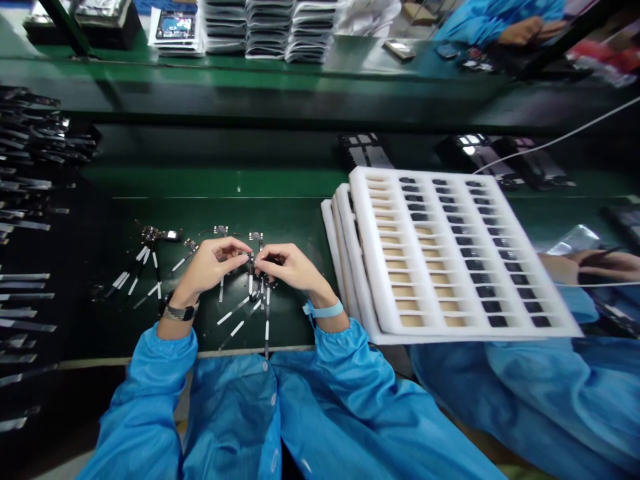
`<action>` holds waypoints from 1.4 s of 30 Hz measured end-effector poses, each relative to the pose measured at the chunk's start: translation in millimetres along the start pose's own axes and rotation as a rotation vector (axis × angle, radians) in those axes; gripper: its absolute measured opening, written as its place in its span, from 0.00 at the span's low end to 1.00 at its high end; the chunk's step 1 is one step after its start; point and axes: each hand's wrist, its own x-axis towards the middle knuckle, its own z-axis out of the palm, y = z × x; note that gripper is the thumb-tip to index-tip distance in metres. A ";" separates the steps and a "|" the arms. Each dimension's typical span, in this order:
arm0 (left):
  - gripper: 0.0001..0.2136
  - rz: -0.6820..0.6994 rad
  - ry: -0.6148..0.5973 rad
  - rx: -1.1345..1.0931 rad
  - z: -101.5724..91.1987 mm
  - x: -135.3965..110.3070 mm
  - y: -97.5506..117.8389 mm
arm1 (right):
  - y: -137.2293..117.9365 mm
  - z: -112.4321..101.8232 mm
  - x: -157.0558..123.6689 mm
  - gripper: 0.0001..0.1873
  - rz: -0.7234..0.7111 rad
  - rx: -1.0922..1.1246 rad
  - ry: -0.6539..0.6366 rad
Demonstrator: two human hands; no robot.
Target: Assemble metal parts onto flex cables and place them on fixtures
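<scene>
My left hand point(214, 265) and my right hand point(290, 267) meet over the green bench, thumbs and forefingers pinched. Between them is a small dark flex cable point(251, 275) with a white-marked strip; its fine detail is too small to read. Below my fingers, several flex tails with white labels point(240, 327) fan out toward the bench edge. Just beyond my hands lie two small circuit boards point(221, 230), point(255, 236). Left of my left hand, another small board point(190, 245) lies near a bunched cluster of flex cables point(150, 235) with spread tails.
Stacked white foam trays point(380, 293) stand to the right, the top one partly filled with dark parts. Many flex strips point(30, 200) hang at the left. Dark phone-like housings point(367, 152) lie behind. A co-worker's sleeve point(540, 373) is at right; another person's hands point(530, 30) are across.
</scene>
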 end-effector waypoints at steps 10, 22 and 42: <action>0.10 -0.013 -0.053 -0.006 1.7 0.7 -0.1 | 5.1 -2.5 0.1 0.14 0.027 -0.039 -0.030; 0.09 -0.030 -0.031 0.023 4.4 0.0 1.2 | 7.7 0.0 1.2 0.14 0.068 -0.006 -0.022; 0.11 -0.074 -0.061 -0.032 4.5 1.8 -7.5 | 11.2 -3.8 0.0 0.15 0.085 -0.020 -0.054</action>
